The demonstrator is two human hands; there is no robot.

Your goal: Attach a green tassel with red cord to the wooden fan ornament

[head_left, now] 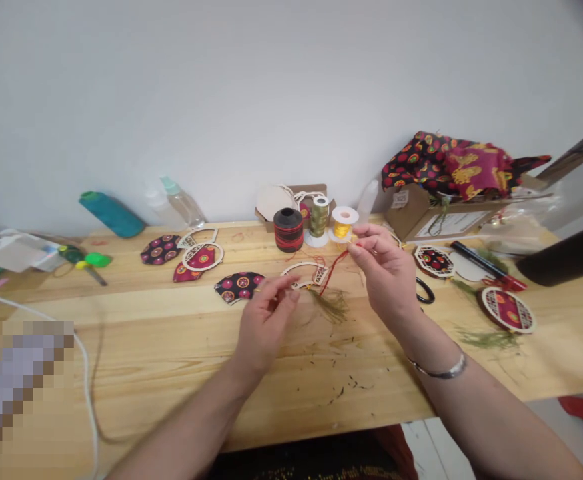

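Note:
My right hand (386,273) is raised on the right, with thumb and fingertips pinching a thin red cord (340,260). That cord slants down from the fingers toward a small pale wooden cut-out frame (320,274). At the frame's lower left edge my left hand (269,320) is closed, thumb and fingers together around it; the exact grip is partly hidden. A green thread tassel (332,305) spreads beside the frame, over the table. Just left of my left hand lies a fan-shaped piece of black patterned fabric (239,287), partly covered by it.
Thread spools in red-black (288,231), green (320,217) and yellow (342,225) stand behind the hands. Finished round ornament (508,310) and octagonal ornament (434,261) lie right. A cardboard box (446,217) holds fabric. Left are snips (82,262), a teal cone (113,213) and a white cable (87,373).

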